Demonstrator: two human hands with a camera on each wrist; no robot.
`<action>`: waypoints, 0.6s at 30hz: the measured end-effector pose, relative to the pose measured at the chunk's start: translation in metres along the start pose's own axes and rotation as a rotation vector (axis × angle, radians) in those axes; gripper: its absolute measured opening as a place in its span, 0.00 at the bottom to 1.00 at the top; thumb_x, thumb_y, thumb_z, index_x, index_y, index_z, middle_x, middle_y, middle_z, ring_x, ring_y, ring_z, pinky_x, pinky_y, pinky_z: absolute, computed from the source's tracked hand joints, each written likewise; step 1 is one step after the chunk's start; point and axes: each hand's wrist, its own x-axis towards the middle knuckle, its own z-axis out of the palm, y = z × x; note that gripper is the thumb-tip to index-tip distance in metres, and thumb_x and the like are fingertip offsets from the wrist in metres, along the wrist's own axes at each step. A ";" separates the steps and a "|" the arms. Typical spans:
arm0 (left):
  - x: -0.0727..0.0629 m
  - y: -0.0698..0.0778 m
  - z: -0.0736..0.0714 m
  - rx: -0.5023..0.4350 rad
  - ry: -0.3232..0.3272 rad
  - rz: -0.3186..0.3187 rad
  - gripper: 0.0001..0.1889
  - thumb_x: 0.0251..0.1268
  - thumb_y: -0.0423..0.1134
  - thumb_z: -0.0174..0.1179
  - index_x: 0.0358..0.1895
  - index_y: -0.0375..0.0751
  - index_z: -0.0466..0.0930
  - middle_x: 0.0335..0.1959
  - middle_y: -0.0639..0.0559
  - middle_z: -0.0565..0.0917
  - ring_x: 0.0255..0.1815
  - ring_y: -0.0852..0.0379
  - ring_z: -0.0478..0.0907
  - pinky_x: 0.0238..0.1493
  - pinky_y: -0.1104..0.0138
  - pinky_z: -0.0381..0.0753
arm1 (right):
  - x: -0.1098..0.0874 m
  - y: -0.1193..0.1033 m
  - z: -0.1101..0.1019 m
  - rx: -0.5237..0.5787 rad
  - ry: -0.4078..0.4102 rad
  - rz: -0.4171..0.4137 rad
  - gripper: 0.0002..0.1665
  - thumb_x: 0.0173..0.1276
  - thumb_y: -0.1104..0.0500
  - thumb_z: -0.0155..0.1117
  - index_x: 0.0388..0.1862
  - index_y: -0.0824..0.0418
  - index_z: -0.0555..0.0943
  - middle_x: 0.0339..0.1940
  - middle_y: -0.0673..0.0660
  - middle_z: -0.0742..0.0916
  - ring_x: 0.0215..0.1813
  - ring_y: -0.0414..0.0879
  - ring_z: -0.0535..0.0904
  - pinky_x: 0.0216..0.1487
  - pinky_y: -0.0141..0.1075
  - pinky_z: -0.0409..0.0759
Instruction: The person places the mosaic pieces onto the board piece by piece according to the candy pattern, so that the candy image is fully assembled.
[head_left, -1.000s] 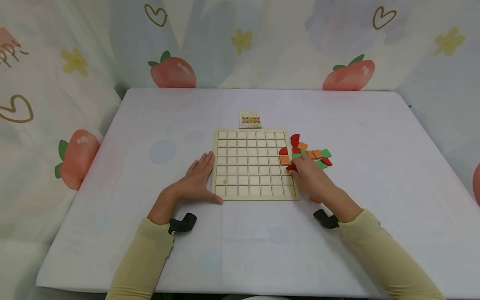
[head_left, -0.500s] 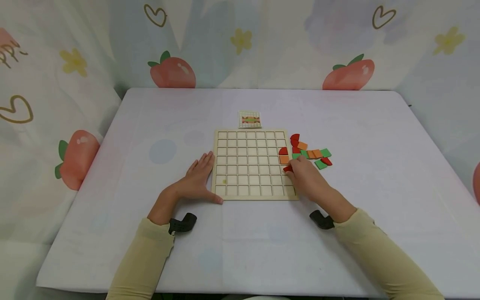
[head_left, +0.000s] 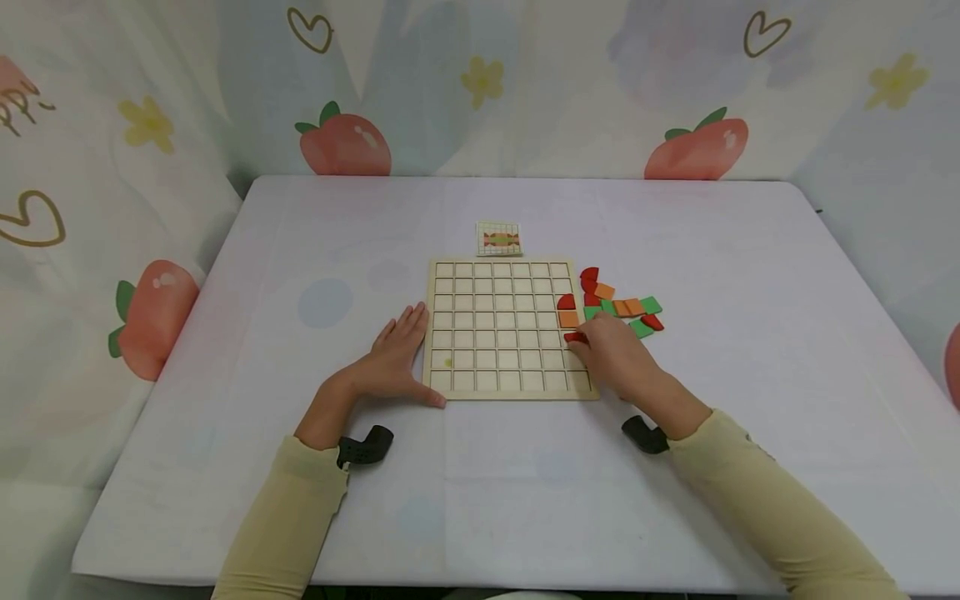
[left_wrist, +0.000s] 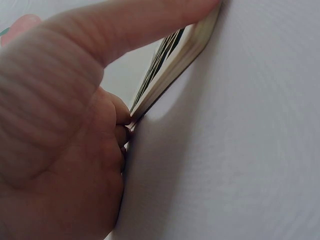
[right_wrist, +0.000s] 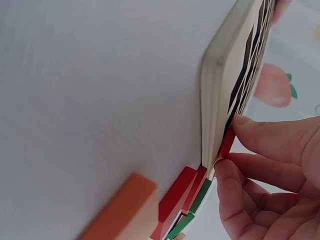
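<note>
A wooden grid board [head_left: 517, 397] lies flat on the white-covered table. My left hand [head_left: 390, 362] rests against its left edge, fingers straight and thumb at the near corner. My right hand [head_left: 618, 358] pinches a red piece [head_left: 573, 337] between thumb and fingers at the rightmost column, just below an orange square [head_left: 569, 319]. Above that square sits a red rounded piece [head_left: 566, 302]. In the right wrist view the red piece [right_wrist: 227, 142] is low against the board's surface, partly hidden by the fingertips.
Right of the board lie loose pieces: red rounded ones [head_left: 590, 274], orange squares [head_left: 634, 307], and green ones [head_left: 651, 305]. Some are partly behind my right hand. A small pattern card [head_left: 499, 239] lies beyond the board's far edge.
My right hand has moved slightly left with the red piece, from the board's right edge onto the cell below the orange square. My left hand has stayed still.
</note>
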 end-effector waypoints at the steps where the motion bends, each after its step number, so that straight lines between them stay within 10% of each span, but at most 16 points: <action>1: 0.000 0.000 0.000 0.001 0.000 -0.001 0.69 0.37 0.65 0.68 0.71 0.33 0.29 0.73 0.44 0.32 0.71 0.53 0.25 0.67 0.56 0.30 | 0.000 0.000 0.000 0.004 0.000 -0.003 0.11 0.62 0.60 0.64 0.32 0.69 0.82 0.28 0.59 0.77 0.35 0.51 0.69 0.31 0.37 0.68; 18: -0.001 0.002 -0.001 -0.005 -0.011 -0.024 0.69 0.36 0.65 0.68 0.71 0.36 0.28 0.73 0.47 0.30 0.71 0.55 0.23 0.67 0.57 0.28 | 0.005 0.002 -0.003 0.045 0.003 -0.034 0.11 0.62 0.60 0.65 0.22 0.66 0.82 0.16 0.54 0.74 0.27 0.49 0.68 0.26 0.36 0.66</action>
